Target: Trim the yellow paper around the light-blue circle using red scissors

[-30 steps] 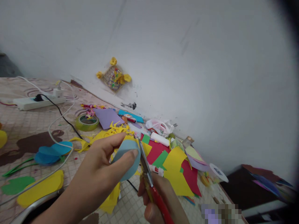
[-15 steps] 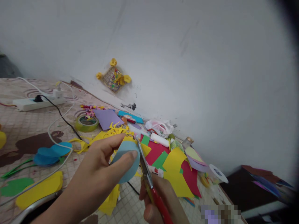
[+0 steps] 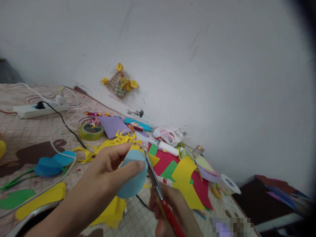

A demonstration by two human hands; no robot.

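Below the frame's centre, light-blue paper (image 3: 133,181) with yellow paper (image 3: 135,147) behind is pinched by the left hand (image 3: 112,179); the right hand (image 3: 177,201) grips scissors (image 3: 155,185) beside its edge. Trimming seems the present step; the next move probably calls for careful turning. Yellow scraps (image 3: 122,139) lie beyond.

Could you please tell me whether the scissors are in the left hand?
No, the right hand holds the scissors, while the left hand holds light blue paper.
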